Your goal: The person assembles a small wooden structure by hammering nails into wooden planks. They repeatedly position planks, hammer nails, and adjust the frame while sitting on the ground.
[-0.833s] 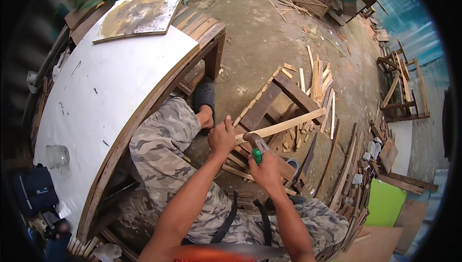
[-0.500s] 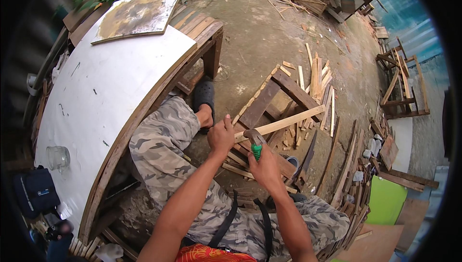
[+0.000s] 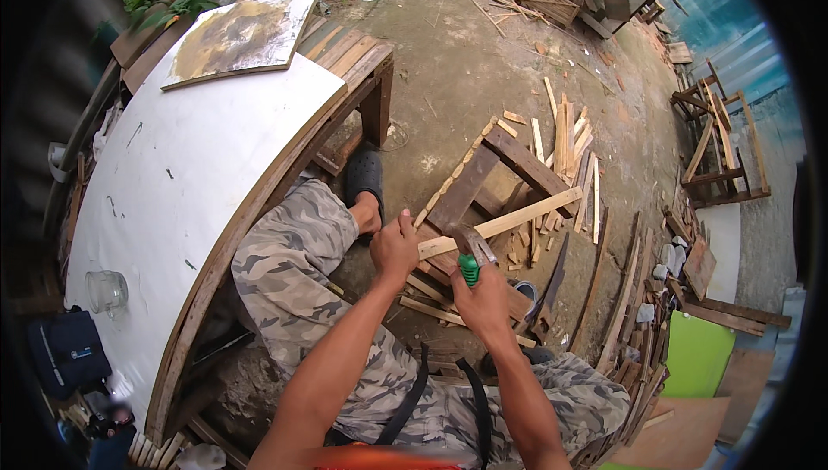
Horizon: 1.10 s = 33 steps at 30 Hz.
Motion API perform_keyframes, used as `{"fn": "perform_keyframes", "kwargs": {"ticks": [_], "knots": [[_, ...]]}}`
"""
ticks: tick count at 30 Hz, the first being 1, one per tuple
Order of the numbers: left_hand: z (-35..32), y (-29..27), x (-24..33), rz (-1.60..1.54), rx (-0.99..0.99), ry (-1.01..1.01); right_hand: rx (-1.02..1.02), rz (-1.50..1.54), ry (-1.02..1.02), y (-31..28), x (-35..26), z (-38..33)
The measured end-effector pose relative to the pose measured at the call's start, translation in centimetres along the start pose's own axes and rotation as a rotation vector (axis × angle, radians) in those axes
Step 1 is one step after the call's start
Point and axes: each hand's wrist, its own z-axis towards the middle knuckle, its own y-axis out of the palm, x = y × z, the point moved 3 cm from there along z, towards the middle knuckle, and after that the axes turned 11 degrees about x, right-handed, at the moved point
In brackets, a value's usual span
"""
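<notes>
My right hand [image 3: 483,299] is wrapped round the green grip of a claw hammer [image 3: 472,246]. The hammer's metal head hangs just over a pale wooden strip [image 3: 526,213]. This strip lies slantwise across a dark wooden frame [image 3: 466,187] on the ground between my legs. At the strip's near left end, my left hand [image 3: 395,251] is closed on it, thumb side up. What else those fingers may hold is hidden. A second light strip with an uneven edge [image 3: 455,168] runs along the frame's left side.
To my left stands a white-topped table [image 3: 216,142] bearing a stained board [image 3: 241,39] and a glass jar [image 3: 106,292]. Loose wood strips [image 3: 567,138] lie beyond the frame. A handsaw [image 3: 552,291] rests right of it. Scrap boards and a green panel [image 3: 690,362] crowd the right.
The hammer head has shifted slightly right and tilted, and my right hand has moved a little right with it. My left hand stays at the strip's end.
</notes>
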Motion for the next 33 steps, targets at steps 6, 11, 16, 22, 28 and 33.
{"fn": "perform_keyframes", "kwargs": {"ticks": [6, 11, 16, 22, 28, 33], "knots": [[-0.2, -0.1, 0.0, 0.029, -0.024, -0.024, 0.191, 0.286, 0.105, 0.3, 0.9, -1.7], [0.0, -0.1, 0.1, 0.029, -0.006, -0.014, -0.034, -0.057, 0.046, 0.4, 1.2, -0.2], [-0.2, 0.0, -0.1, 0.03, -0.016, -0.044, 0.157, 0.367, 0.059, -3.1, 0.5, -2.9], [-0.3, -0.2, 0.0, 0.031, -0.024, -0.038, 0.021, -0.016, -0.076, 2.0, 1.3, 0.1], [-0.2, -0.1, 0.0, 0.001, 0.005, -0.017, 0.124, 0.249, -0.069, -1.7, 1.2, -2.1], [-0.3, 0.1, -0.3, -0.004, 0.013, -0.025, 0.095, 0.104, -0.068, 1.6, 1.9, -1.9]]}}
